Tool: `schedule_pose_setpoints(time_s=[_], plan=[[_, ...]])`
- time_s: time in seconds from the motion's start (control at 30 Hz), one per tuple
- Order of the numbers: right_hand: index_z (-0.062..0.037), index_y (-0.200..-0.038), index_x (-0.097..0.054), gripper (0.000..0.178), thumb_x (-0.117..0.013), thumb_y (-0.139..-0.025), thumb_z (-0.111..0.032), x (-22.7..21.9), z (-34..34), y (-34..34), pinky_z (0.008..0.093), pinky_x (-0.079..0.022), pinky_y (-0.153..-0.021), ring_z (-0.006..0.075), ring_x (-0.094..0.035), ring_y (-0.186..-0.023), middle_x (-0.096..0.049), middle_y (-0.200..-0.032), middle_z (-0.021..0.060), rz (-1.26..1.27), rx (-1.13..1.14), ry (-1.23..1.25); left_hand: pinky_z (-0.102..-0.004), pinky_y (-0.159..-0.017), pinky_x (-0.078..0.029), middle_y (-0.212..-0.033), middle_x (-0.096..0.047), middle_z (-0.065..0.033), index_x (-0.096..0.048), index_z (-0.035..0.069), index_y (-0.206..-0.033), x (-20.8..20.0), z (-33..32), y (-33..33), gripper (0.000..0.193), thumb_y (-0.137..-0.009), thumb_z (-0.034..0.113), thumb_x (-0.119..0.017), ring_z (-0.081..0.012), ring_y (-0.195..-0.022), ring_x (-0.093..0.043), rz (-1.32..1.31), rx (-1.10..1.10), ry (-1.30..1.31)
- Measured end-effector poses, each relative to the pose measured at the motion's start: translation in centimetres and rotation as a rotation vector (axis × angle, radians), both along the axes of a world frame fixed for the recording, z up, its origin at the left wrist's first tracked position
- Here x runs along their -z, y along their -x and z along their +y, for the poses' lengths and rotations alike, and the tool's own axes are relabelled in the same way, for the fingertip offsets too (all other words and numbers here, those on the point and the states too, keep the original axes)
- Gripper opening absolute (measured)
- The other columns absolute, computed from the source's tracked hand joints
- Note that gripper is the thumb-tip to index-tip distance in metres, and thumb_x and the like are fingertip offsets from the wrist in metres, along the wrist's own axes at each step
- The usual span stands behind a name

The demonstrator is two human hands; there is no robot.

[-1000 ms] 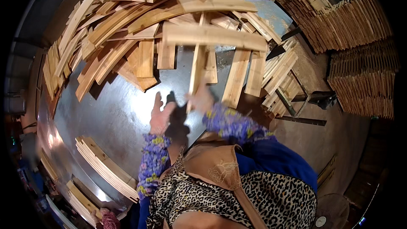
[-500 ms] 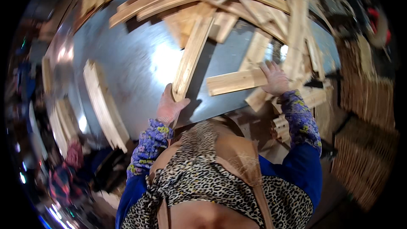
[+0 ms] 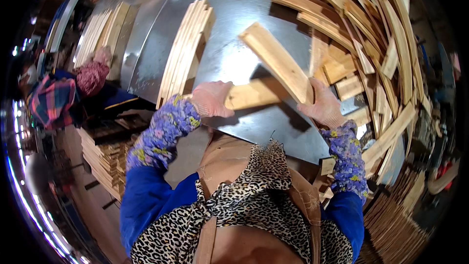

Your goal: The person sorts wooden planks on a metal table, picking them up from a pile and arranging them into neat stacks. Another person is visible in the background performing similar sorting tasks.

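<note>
My left hand (image 3: 213, 99), in a pale pink glove, is closed on the left end of a short wooden board (image 3: 254, 94) that lies low over the metal tabletop (image 3: 229, 19). Gloved in the same way, my right hand (image 3: 322, 105) grips the near end of a wooden plank (image 3: 276, 56). That plank slants up and away to the left, crossing over the far end of the short board and partly hiding it. Just left of my left hand, several boards stand in a neat row as a stack (image 3: 183, 51).
A jumbled heap of wooden strips (image 3: 361, 44) covers the table's right side. At the left a co-worker's gloved hand (image 3: 101, 56) touches another row of boards (image 3: 93, 34). Stacked wood stands on the floor at the lower left (image 3: 100, 159) and lower right (image 3: 391, 220).
My view has turned left. My left hand has gone from the long plank to the short board; my right hand has left the short board and now grips a plank.
</note>
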State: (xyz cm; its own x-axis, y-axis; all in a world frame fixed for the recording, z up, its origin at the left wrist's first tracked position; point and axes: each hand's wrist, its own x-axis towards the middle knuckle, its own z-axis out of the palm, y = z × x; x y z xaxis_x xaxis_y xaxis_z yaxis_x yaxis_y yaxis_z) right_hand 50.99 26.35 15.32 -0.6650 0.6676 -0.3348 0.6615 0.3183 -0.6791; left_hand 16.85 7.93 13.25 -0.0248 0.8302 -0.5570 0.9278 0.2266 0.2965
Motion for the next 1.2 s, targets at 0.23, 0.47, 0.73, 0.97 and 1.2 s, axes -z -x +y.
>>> schedule_pose_setpoints(time_s=[0.23,0.47,0.73,0.97,1.2], plan=[[0.0085,-0.148,-0.053,0.089,-0.088,-0.084,-0.041,13.5,-3.6,8.3,0.0422,-0.054,-0.107,0.0332,-0.071,-0.119,-0.074,-0.128,0.0233,0.087,0.168,0.317,-0.0534,-0.111,-0.04,-0.124,-0.068,-0.014,-0.066,0.001,-0.128,9.4,4.5,1.5,0.06,-0.087,0.044,-0.072,-0.0307,-0.12,-0.062,0.246,0.233,-0.632],[0.0025,-0.146,-0.056,0.059,-0.078,-0.099,-0.024,19.6,-5.3,10.3,0.0386,-0.057,-0.098,0.0257,-0.069,-0.113,-0.072,-0.128,0.0147,0.195,0.499,0.314,-0.0624,-0.131,-0.019,-0.169,-0.039,-0.0287,-0.035,-0.001,-0.167,17.7,-1.6,-9.8,0.1,-0.095,0.064,-0.062,-0.0433,-0.161,-0.028,-0.101,-0.436,-0.301],[0.0024,-0.152,-0.057,0.059,-0.067,-0.105,-0.032,11.7,-2.6,21.5,0.0381,-0.056,-0.103,0.0269,-0.066,-0.123,-0.069,-0.136,0.0151,0.768,0.723,0.77,-0.0383,-0.127,-0.038,-0.167,-0.045,-0.0253,-0.024,0.004,-0.174,7.3,5.5,-1.7,0.101,-0.095,0.03,-0.081,-0.0378,-0.154,-0.046,-1.229,-0.952,-0.398],[-0.0075,-0.155,-0.06,0.067,-0.081,-0.099,-0.038,8.0,-0.3,20.9,0.0358,-0.056,-0.104,0.0252,-0.067,-0.127,-0.072,-0.134,0.0109,0.337,0.391,0.061,-0.0352,-0.113,-0.05,-0.147,-0.067,-0.0188,-0.046,-0.007,-0.161,-3.7,1.2,23.8,0.073,-0.099,0.025,-0.068,-0.0251,-0.131,-0.065,-0.775,-0.75,-0.591],[-0.0162,-0.163,-0.045,0.087,-0.078,-0.087,-0.045,6.4,8.0,6.2,0.0511,-0.046,-0.119,0.045,-0.054,-0.143,-0.06,-0.146,0.0274,-0.583,0.393,-0.406,-0.0363,-0.107,-0.051,-0.136,-0.071,-0.0144,-0.053,-0.01,-0.153,13.2,-14.2,46.1,0.065,-0.096,0.017,-0.063,-0.0232,-0.124,-0.067,-0.737,-0.87,-0.328]])
